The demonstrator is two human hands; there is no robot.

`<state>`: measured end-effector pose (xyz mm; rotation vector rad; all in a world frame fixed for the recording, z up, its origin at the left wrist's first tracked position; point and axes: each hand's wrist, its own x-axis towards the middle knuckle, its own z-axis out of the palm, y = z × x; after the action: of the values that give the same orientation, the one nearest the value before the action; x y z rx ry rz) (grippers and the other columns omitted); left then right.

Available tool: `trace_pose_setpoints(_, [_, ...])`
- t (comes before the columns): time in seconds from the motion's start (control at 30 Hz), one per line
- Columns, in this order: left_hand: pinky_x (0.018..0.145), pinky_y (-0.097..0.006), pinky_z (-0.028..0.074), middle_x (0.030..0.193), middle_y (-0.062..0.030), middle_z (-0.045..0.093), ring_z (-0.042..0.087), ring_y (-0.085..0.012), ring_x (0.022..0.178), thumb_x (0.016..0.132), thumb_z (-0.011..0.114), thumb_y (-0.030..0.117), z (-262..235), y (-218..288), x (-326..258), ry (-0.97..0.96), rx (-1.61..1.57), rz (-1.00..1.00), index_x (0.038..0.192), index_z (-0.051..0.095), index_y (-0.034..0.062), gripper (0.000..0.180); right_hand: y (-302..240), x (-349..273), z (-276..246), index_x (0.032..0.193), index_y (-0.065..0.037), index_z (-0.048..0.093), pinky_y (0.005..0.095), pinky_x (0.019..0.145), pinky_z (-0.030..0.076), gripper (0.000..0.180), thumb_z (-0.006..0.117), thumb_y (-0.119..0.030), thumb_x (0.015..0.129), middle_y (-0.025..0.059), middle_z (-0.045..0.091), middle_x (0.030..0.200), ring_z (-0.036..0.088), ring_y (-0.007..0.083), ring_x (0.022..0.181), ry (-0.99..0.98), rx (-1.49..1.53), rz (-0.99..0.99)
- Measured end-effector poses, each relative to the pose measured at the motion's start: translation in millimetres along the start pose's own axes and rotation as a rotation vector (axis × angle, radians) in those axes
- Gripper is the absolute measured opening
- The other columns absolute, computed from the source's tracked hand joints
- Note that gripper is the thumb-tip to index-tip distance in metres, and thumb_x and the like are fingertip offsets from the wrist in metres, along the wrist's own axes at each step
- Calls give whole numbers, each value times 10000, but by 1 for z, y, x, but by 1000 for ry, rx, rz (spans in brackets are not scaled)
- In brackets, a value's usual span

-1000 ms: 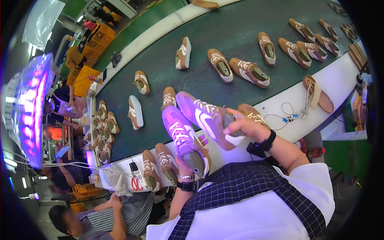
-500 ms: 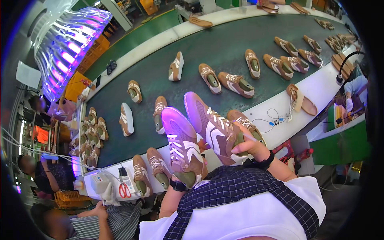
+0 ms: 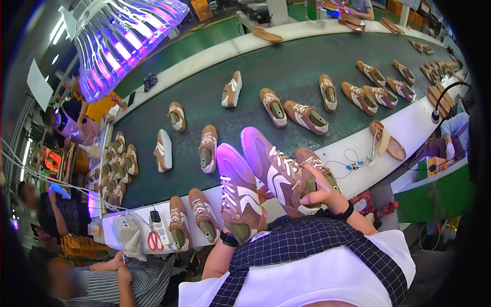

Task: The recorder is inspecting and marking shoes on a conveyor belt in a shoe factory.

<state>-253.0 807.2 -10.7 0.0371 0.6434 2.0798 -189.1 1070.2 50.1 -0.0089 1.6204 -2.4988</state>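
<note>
My left hand, mostly hidden behind the shoe it grips, shows a few fingers [image 3: 264,194] along the edge of a brown sneaker [image 3: 238,192] with white laces and white side stripes. My right hand [image 3: 324,194] is closed round the heel of a matching sneaker [image 3: 273,174]. Both sneakers are held side by side, toes pointing away from me, uppers showing, with purple light on the toes. Olive-green material fills their openings. Close by my right hand is another brown sneaker [image 3: 313,162], partly hidden behind it.
Brown sneakers stand scattered on the dark green conveyor belt [image 3: 240,123]. Two sneakers [image 3: 179,223], red-handled scissors [image 3: 155,240] and a power strip are on the near white ledge. A sandal [image 3: 387,140] and thin wires lie to the right. A glowing lamp [image 3: 128,46] hangs upper left. Co-workers sit at left.
The view has tilted slightly, so the lamp and belt appear shifted. Both held sneakers sit a little lower and further right in the picture, still in my hands.
</note>
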Motion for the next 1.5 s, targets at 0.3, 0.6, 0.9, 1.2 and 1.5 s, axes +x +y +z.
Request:
trace_pose_setpoints(0.3, [894, -379, 484, 1306, -171, 462, 479, -306, 1168, 834, 569, 227, 3, -6, 1, -4, -13, -24, 1331, 374, -9, 584, -4, 0, -2, 1176, -12, 430, 311, 972, 330, 746, 790, -286, 584, 121, 475, 1199, 454, 190, 1117, -33, -121, -152])
trace_pose_setpoints(0.6, [899, -391, 475, 1285, -190, 472, 488, -319, 1153, 841, 549, 285, 2, -11, 2, -13, -26, -71, 1320, 381, -19, 591, 0, 11, 17, 1218, -10, 431, 331, 912, 459, 625, 695, -338, 757, 131, 557, 1152, 580, 192, 1022, 69, 555, 27])
trace_pose_setpoints(0.9, [904, -403, 467, 1264, -208, 483, 497, -333, 1137, 848, 529, 342, -9, -5, -11, -94, -42, -174, 1308, 387, -30, 608, 25, 18, -5, 1311, 12, 380, 371, 947, 454, 775, 724, -367, 729, 153, 551, 1194, 572, 237, 1070, -287, 741, 229])
trace_pose_setpoints(1.2, [956, -502, 404, 1195, -229, 497, 507, -361, 1091, 821, 546, 410, 33, 12, 15, 159, -107, 301, 1327, 357, -24, 693, 9, 33, -31, 1263, 59, 431, 386, 979, 429, 525, 586, -154, 809, 180, 554, 1197, 568, 255, 1073, 70, 808, 74])
trace_pose_setpoints(1.5, [999, -497, 409, 1299, -124, 488, 472, -300, 1198, 805, 633, 199, 6, 7, 22, 508, -265, 534, 1305, 423, 75, 557, 24, 34, -21, 1233, -42, 464, 431, 960, 455, 415, 607, -106, 849, 85, 556, 1186, 543, 213, 1098, 464, 761, -4])
